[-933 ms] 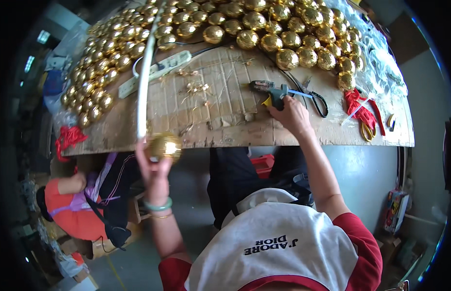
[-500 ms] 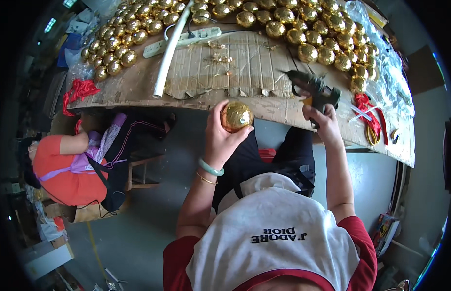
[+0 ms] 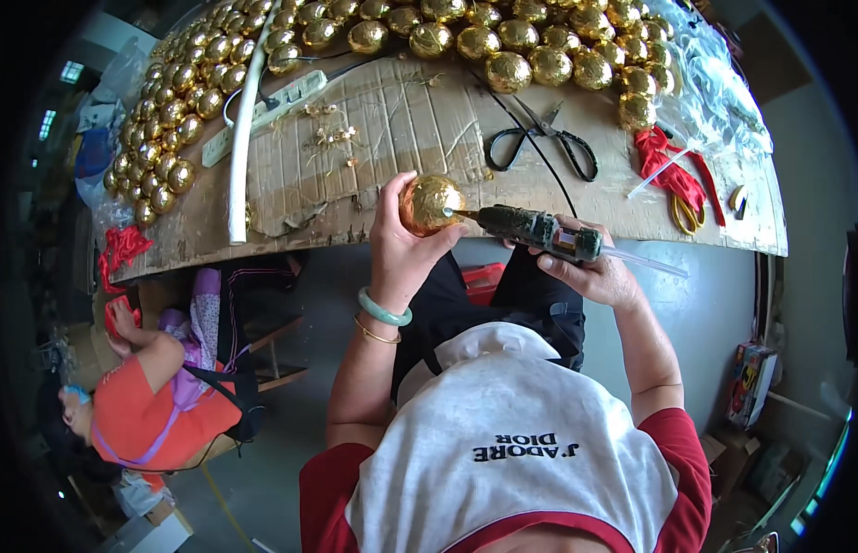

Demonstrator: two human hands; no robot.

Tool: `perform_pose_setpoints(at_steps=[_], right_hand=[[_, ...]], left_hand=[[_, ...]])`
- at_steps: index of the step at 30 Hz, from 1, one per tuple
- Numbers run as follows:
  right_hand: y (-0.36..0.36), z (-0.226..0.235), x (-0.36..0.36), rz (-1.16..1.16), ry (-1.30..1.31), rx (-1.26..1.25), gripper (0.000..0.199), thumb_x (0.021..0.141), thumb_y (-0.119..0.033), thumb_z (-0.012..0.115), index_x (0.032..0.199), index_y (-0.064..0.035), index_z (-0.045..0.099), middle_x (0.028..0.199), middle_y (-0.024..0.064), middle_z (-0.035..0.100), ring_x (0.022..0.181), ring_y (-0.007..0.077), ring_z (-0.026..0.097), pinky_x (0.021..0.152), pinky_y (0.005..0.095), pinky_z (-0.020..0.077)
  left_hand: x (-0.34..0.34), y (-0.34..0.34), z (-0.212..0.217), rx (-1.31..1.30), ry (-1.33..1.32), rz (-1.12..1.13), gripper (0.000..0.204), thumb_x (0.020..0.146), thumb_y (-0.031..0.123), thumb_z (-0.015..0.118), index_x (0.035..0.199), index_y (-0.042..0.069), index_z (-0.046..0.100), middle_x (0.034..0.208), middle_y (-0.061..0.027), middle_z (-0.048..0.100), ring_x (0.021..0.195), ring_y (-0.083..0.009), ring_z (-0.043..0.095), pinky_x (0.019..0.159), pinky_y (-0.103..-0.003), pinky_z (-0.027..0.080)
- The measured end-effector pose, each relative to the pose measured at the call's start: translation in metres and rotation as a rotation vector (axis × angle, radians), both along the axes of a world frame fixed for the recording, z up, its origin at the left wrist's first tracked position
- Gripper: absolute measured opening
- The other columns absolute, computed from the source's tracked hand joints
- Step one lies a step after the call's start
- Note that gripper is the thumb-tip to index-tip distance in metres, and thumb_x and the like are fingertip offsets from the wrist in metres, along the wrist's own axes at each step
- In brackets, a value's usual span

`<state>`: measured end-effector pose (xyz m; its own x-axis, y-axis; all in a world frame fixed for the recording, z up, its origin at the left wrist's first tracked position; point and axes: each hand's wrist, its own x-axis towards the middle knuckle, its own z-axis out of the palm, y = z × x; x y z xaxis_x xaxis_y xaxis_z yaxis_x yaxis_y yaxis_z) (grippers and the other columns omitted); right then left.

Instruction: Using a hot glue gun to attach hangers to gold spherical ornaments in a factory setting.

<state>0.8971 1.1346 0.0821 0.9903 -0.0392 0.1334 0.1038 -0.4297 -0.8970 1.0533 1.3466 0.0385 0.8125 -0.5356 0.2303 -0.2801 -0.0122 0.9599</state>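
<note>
My left hand (image 3: 401, 221) is closed round a shiny gold foil ball (image 3: 427, 201), held just off the near edge of the table. A dark hot glue gun (image 3: 530, 229) is gripped in my right hand (image 3: 590, 272), lying level with its nozzle tip at a small pale spot on the ball. Whether the tip touches the ball or stops just short, I cannot tell. A clear glue stick (image 3: 645, 262) sticks out of the gun's back end. Beyond the gun, black-handled scissors (image 3: 544, 138) lie on the table.
Many gold balls (image 3: 508, 72) crowd the far side of the table (image 3: 724, 217). A white tube (image 3: 240, 175) and a power strip (image 3: 263, 115) lie at left, on and beside flattened cardboard (image 3: 383, 120). Red ribbon (image 3: 668, 170) lies at right. A person in orange (image 3: 161, 405) sits at left.
My right hand has brought the glue gun leftward and turned it level, its nozzle now at the ball. The scissors have come into sight. The person at left has shifted, with red material in hand.
</note>
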Motion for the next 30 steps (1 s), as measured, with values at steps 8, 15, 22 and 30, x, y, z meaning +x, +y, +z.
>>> perform_pose_setpoints(at_steps=[8,15,22,30], right_hand=[[-0.017,0.011,0.028,0.036,0.129,-0.127,0.028,0.081,-0.021,0.071,0.089,0.0027,0.058,0.080,0.0124,0.060,0.071,0.0263,0.059,0.066,0.0338,0.0471],[-0.009,-0.006,0.042,0.004,-0.037,-0.049,0.033,0.078,-0.023,0.071,0.086,0.0022,0.052,0.077,0.0143,0.050,0.069,0.0331,0.052,0.063,0.0397,0.0432],[-0.010,0.004,0.045,0.049,0.036,-0.112,0.032,0.075,-0.021,0.071,0.082,0.0017,0.049,0.073,0.0147,0.045,0.065,0.0339,0.047,0.060,0.0411,0.0410],[-0.013,0.009,0.040,0.028,0.068,-0.119,0.031,0.073,-0.019,0.069,0.076,0.0012,0.046,0.068,0.0138,0.042,0.063,0.0334,0.045,0.057,0.0403,0.0393]], left_hand=[[0.014,-0.014,0.003,0.014,-0.030,0.046,0.077,0.064,0.023,0.089,0.125,0.003,0.045,0.111,-0.0103,0.058,0.101,-0.0167,0.058,0.089,-0.032,0.049],[0.023,-0.007,-0.005,-0.051,0.110,-0.044,0.080,0.070,0.014,0.085,0.133,0.004,0.037,0.122,-0.0071,0.049,0.110,-0.0156,0.052,0.098,-0.031,0.045],[0.024,-0.003,-0.006,-0.127,0.241,-0.065,0.081,0.070,0.008,0.084,0.134,0.005,0.036,0.123,-0.0066,0.048,0.110,-0.0166,0.054,0.096,-0.031,0.047],[0.020,-0.006,-0.003,-0.151,0.268,-0.069,0.081,0.070,0.008,0.084,0.134,0.005,0.036,0.123,-0.0063,0.048,0.110,-0.0166,0.054,0.095,-0.031,0.048]])
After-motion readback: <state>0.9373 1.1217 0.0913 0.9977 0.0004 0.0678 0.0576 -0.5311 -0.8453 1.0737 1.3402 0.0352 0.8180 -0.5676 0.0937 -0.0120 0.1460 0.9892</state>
